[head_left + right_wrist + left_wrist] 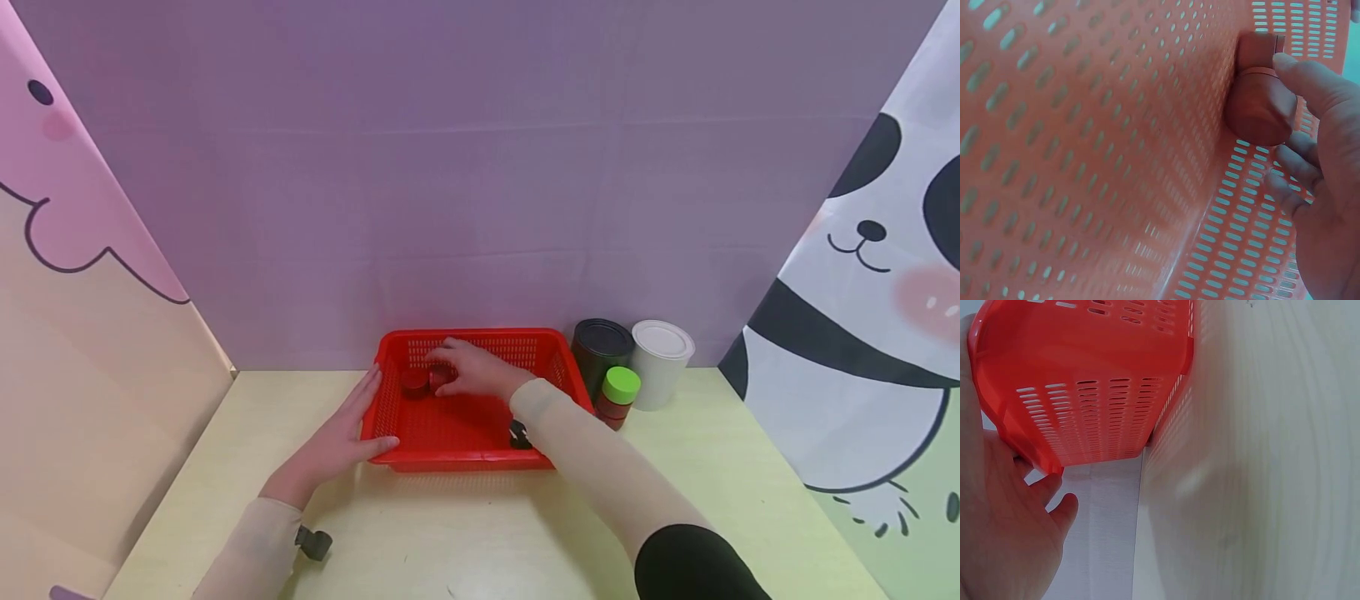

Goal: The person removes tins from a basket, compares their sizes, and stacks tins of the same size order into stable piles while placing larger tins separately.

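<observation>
A red plastic basket [480, 461] with slotted walls stands on the table near the back wall. My left hand [341, 446] rests against its left rim, fingers along the edge and thumb at the front corner. Inside the basket, my right hand [480, 371] holds a small dark red round container [1263, 106] between thumb and fingers. That container looks tilted, and the hand partly covers it in the head view. Close beside it, to its left, is a second dark red round container [415, 383].
Right of the basket stand a black canister [602, 346], a white canister [662, 367] and a small red-brown jar with a green lid [621, 386]. A purple cloth wall [480, 208] closes off the back. My right forearm crosses the basket's right front corner.
</observation>
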Available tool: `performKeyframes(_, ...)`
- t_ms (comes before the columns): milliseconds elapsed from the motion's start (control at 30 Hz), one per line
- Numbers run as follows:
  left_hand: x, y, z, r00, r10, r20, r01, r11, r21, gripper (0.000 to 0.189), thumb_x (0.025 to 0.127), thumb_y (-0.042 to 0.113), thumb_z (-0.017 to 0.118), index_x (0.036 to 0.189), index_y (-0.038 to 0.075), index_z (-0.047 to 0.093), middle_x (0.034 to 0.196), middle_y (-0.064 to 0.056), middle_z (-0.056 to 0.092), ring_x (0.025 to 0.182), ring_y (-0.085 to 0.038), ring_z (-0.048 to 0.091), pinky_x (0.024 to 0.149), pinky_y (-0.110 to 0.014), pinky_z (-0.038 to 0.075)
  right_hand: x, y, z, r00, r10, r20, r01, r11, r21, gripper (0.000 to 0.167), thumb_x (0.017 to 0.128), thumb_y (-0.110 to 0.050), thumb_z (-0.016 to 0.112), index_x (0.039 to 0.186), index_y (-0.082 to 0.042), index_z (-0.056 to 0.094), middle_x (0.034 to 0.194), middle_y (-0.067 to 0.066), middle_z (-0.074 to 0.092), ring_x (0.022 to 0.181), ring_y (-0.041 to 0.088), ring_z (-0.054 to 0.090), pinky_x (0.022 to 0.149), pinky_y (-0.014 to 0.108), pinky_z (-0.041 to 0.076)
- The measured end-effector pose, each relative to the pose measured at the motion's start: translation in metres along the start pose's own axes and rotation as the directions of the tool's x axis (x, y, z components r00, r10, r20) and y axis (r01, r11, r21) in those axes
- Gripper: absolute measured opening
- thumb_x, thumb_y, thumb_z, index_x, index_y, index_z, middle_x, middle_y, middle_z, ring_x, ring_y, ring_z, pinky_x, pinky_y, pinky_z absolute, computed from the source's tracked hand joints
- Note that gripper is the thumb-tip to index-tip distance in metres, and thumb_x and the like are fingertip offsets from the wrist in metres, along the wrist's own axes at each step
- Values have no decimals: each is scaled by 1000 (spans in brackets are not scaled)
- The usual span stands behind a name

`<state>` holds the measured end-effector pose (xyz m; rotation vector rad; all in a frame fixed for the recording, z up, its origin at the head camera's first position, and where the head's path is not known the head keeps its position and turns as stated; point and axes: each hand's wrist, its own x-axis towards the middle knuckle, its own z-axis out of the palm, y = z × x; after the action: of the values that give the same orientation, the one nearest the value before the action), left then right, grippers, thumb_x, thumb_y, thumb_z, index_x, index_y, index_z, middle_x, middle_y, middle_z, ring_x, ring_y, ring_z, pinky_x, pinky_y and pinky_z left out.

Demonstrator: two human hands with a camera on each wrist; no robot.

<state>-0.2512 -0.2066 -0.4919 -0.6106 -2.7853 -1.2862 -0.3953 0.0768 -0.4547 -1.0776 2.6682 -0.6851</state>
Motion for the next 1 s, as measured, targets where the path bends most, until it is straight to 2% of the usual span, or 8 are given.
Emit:
performKeyframes(267,0,-2,1,1000,5,-3,-5,1000,-8,119,93,40,87,180,16,10,187,-1,4,170,-36,11,123,-68,40,1,2,4,1000,-24,15,24,999,-33,61,94,-21,91,150,-21,67,133,-6,58,122,16,58,110,35,58)
performKeyframes(367,0,-2,1,1000,6,-2,-6,1000,-16,119,93,39,88,180,16,10,187,0,5,170,-36,11,123,-67,40,1,3,5,999,-10,30,11,1000,-26,60,94,-19,91,148,-21,67,131,-6,59,121,16,59,108,34,58)
performKeyframes(633,0,-3,2,1000,8,-5,-8,1000,-10,117,93,38,87,180,17,10,187,0,4,170,-35,10,124,-67,38,-2,5,6,994,56,92,-61,997,52,59,93,-14,91,144,-26,63,126,-9,64,117,15,62,103,31,61)
performKeyframes(867,0,-3,1,1000,13,-2,-13,1000,-18,118,94,38,87,180,18,10,187,1,3,171,-35,9,125,-67,37,-4,3,4,993,56,102,-68,990,124,58,94,-12,90,144,-20,62,120,-6,65,113,19,65,103,33,61)
performKeyframes(1000,0,-3,1,1000,8,-3,-8,1000,-17,118,94,38,87,180,18,9,187,1,3,170,-35,9,124,-68,37,-3,5,1,995,34,98,-47,990,134,56,93,-14,92,141,-18,63,117,-6,67,110,19,66,101,33,61)
